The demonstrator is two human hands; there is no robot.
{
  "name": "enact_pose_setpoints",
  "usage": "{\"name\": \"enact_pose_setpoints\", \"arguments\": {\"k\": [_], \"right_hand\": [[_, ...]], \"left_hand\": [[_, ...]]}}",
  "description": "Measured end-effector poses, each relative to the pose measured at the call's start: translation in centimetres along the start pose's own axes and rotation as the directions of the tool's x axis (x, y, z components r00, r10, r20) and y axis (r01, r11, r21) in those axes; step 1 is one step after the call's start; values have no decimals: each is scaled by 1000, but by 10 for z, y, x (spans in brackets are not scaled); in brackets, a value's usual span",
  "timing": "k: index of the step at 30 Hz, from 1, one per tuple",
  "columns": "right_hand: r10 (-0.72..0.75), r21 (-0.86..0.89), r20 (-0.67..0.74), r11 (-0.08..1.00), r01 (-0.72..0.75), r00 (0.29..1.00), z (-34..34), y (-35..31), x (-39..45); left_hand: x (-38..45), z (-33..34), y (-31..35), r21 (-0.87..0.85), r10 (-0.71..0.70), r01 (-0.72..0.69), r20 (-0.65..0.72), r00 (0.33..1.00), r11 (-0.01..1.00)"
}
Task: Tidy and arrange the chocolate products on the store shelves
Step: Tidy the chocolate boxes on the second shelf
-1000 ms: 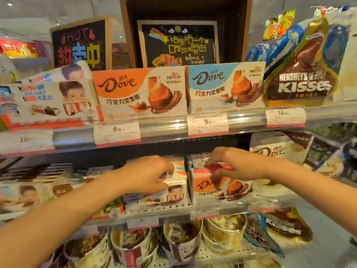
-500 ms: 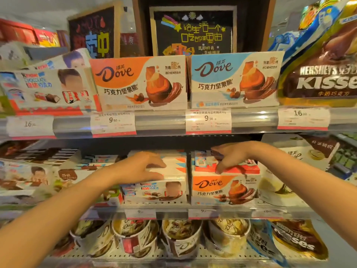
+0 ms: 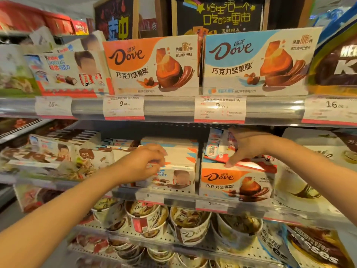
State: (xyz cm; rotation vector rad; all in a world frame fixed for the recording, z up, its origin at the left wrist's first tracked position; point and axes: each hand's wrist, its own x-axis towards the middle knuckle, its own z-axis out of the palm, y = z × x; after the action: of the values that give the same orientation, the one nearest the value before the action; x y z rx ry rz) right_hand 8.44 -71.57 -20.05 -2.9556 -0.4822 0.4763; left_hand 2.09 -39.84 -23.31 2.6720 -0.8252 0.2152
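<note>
Chocolate boxes on the middle shelf (image 3: 173,198) are the working area: a Kinder box (image 3: 179,167) sits in the left lane, front face out, and an orange Dove box (image 3: 235,182) fills the lane beside it, with a red-and-white flat pack (image 3: 218,149) lying on top of the Dove box.

Risks, judged from the layout:
- Flat pack rests loose on the Dove box, partly past its front top edge; a careless pull could slide it off the front lip of the shelf onto the Dove cups (image 3: 148,219) below.
- Kinder box sits close to the shelf front; a push from the side might skew it against the divider or tip it forward.
- Both arms reach under the upper shelf rail (image 3: 170,109); a raised wrist could knock the price tags (image 3: 123,107).

Left hand (image 3: 143,163): fingers curled over the top front corner of the Kinder box, touching it. Looks like a partial grip, half closed; cannot tell whether the box is really clamped, since the fingertips are hidden and blurred.

Right hand (image 3: 245,146): fingers spread wide and pointing down, palm over the flat pack, fingertips pressing on it near the Dove box's top edge. Open, flat contact, nothing enclosed.
</note>
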Motion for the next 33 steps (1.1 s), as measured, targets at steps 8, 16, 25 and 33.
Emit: {"name": "enact_pose_setpoints", "arguments": {"k": [8, 16, 25, 33], "right_hand": [[4, -55, -184, 998, -15, 983, -3, -20, -23], [-89, -25, -399, 996, 86, 913, -10, -41, -43], [-117, -70, -435, 993, 96, 893, -8, -53, -46], [-69, -74, -557, 997, 33, 827, -4, -70, -49]], "left_hand": [[-24, 12, 3, 423, 75, -51, -39, 996, 905], [-4, 14, 20, 503, -89, 92, -31, 996, 859], [3, 7, 11, 504, -29, 11, 27, 999, 864], [0, 5, 3, 463, 145, -165, 79, 986, 871]]}}
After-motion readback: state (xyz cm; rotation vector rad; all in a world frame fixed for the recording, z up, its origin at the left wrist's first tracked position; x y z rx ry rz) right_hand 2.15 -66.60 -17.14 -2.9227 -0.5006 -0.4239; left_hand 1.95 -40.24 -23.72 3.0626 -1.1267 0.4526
